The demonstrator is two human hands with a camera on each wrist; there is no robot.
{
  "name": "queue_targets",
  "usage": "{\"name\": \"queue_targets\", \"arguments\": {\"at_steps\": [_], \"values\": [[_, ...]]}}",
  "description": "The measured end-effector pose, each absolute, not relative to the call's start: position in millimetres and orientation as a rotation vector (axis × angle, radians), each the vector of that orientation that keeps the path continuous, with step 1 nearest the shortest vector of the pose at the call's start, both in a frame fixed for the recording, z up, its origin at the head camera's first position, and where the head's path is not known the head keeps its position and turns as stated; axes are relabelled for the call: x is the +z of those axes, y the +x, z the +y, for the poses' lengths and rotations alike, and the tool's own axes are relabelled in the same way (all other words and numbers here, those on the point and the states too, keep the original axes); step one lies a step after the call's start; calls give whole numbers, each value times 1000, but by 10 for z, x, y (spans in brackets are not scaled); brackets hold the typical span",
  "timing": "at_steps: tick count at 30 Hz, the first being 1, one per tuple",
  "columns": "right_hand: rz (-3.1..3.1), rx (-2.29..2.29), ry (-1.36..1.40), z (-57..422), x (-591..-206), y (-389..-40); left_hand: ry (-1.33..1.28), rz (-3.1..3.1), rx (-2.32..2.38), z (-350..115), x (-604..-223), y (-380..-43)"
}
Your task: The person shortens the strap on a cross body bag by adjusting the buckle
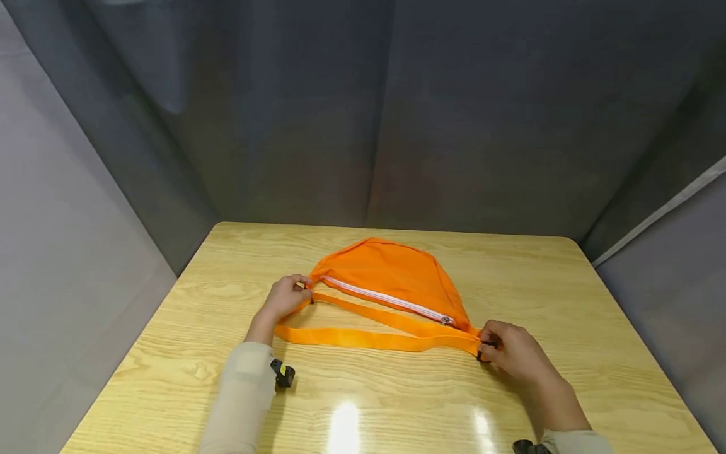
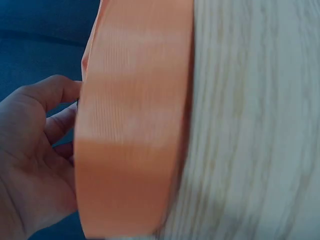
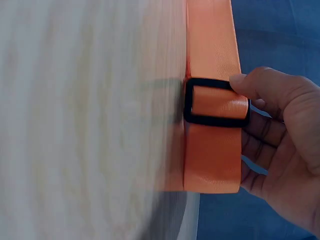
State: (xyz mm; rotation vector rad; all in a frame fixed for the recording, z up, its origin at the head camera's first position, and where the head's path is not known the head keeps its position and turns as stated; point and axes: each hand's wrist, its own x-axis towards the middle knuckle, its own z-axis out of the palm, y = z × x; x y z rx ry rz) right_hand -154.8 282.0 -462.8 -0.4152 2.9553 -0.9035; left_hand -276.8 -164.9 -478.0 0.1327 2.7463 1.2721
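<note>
An orange waist bag (image 1: 397,268) lies flat on the table, its rounded edge toward the back. A pale zipper (image 1: 386,298) runs along its front edge, with the zipper pull (image 1: 447,320) at the right end. The orange strap (image 1: 351,338) loops in front of the bag. My left hand (image 1: 285,296) pinches the bag's left end, where strap and bag meet; in the left wrist view the strap (image 2: 132,115) hides its fingertips. At the right end, my right hand (image 1: 517,350) pinches the strap at a black slider buckle (image 3: 189,102), thumb on the frame's corner.
The wood-grain table (image 1: 397,397) extends around the bag on every side. Dark grey curtain (image 1: 295,126) hangs behind it, with lighter grey panels (image 1: 68,252) to the left and right. A small black camera (image 1: 282,373) sits on the left wrist.
</note>
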Motion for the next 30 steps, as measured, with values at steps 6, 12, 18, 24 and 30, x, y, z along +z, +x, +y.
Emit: {"name": "queue_targets", "arguments": {"at_steps": [6,12,18,24,30], "values": [[3005,-844,-382,3021,-4606,-1648,100,2772,1241,-1723,-4785,-2765],[3070,-778,-348,3238,-4639,-1730,132,2752,1257,-1806,-4796,-2736],[3184,-726,-324,3393,-4686,-1812,167,2753,1267,-1869,-4843,-2745],[3147,-878,-213,3527,-4769,-1869,186,2690,1322,-1934,-4855,-2723],[3124,-1024,-164,3641,-4841,-1876,226,2634,1389,-1957,-4872,-2707]]}}
